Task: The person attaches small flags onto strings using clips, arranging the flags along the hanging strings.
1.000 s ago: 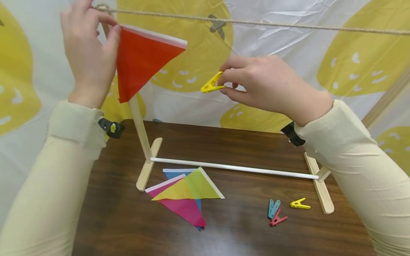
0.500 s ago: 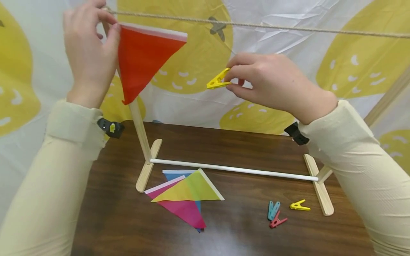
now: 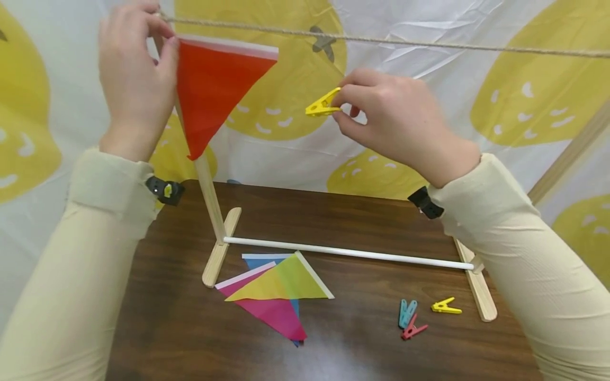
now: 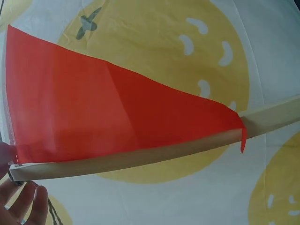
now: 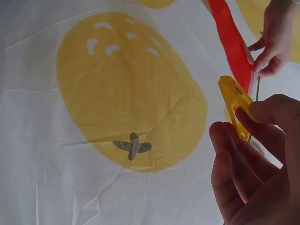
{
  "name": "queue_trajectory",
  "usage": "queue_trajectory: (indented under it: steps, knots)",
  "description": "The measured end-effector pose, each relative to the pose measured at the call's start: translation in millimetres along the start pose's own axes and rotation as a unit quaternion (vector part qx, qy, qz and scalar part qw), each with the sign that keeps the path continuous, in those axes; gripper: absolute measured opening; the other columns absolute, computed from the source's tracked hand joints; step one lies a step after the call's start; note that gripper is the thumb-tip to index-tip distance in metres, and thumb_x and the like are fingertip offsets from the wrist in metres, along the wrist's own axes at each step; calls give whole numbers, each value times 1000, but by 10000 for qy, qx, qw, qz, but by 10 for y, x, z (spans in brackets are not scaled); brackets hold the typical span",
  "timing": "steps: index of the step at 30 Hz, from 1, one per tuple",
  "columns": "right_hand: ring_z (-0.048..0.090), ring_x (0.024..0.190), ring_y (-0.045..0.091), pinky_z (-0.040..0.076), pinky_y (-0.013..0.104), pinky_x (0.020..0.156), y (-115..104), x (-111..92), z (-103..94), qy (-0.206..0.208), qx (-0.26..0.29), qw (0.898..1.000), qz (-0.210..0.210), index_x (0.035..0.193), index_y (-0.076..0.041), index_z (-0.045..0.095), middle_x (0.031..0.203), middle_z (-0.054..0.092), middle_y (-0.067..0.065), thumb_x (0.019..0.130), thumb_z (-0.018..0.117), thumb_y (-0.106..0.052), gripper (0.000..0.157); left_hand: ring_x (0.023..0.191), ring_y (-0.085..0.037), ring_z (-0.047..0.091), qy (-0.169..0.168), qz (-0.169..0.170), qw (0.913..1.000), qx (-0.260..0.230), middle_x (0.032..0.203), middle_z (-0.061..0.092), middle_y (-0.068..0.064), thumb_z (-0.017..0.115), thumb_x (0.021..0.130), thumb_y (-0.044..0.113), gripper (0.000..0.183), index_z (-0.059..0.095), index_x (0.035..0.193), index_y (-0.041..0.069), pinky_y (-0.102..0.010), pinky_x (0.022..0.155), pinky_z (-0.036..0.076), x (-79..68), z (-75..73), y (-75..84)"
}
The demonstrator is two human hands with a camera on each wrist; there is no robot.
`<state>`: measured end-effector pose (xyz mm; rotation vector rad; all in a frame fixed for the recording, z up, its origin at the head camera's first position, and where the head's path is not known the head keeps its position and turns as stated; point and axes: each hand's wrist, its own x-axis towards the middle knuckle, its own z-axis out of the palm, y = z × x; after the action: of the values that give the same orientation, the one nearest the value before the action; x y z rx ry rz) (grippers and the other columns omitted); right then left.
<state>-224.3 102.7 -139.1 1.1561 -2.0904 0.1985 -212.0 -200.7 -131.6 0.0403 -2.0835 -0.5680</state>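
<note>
The person's left hand (image 3: 138, 74) has one corner of the red pennant (image 3: 219, 84) pinched up near the top of the wooden post (image 3: 209, 198); the right hand (image 3: 395, 111), thumb and fingers clamped on a yellow peg (image 5: 228, 91), hangs apart from it, above the bench (image 3: 181, 333)

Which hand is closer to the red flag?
Left. The left hand pinches the red flag by an upper corner. The right hand is apart from it, off to the flag's right, holding a yellow clip.
</note>
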Motion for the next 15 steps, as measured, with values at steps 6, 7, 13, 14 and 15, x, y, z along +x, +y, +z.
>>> queue_trajectory:
  steps: [6, 7, 13, 14, 15]
  knots:
    - [54, 68, 10, 37, 28, 53, -28, 61, 57, 126, 193, 9997, 99, 90, -10, 66, 89, 58, -1, 82, 53, -18, 17, 107, -5, 38, 86, 112, 9999, 64, 118, 51, 6, 38, 92, 37, 40, 56, 108, 5, -13, 87, 31, 18, -4, 3]
    - [54, 68, 11, 38, 28, 54, -31, 73, 67, 136, 229, 9996, 116, 90, -10, 66, 90, 59, -1, 82, 53, -18, 18, 107, -6, 38, 99, 135, 9998, 59, 117, 51, 5, 38, 92, 37, 40, 57, 107, 5, -13, 88, 30, 20, -7, 11]
    - [52, 70, 10, 38, 26, 60, -55, 157, 132, 144, 442, 9987, 190, 91, -9, 66, 90, 59, -1, 84, 54, -21, 18, 106, -6, 38, 99, 69, 9999, 52, 116, 52, 5, 38, 92, 38, 41, 58, 107, 5, -13, 89, 27, 26, -23, 67]
    - [51, 70, 10, 39, 26, 60, -60, 175, 143, 154, 471, 9986, 193, 91, -10, 66, 89, 59, -1, 84, 54, -21, 18, 106, -5, 38, 90, 24, 9999, 45, 116, 51, 6, 38, 92, 38, 41, 57, 107, 6, -13, 89, 28, 27, -23, 70]
    - [51, 71, 10, 39, 26, 61, -66, 193, 152, 156, 486, 9985, 194, 90, -10, 66, 88, 58, -1, 84, 54, -21, 18, 106, -4, 38, 79, -28, 10000, 41, 116, 51, 7, 38, 92, 39, 41, 57, 107, 6, -12, 88, 29, 29, -23, 71]
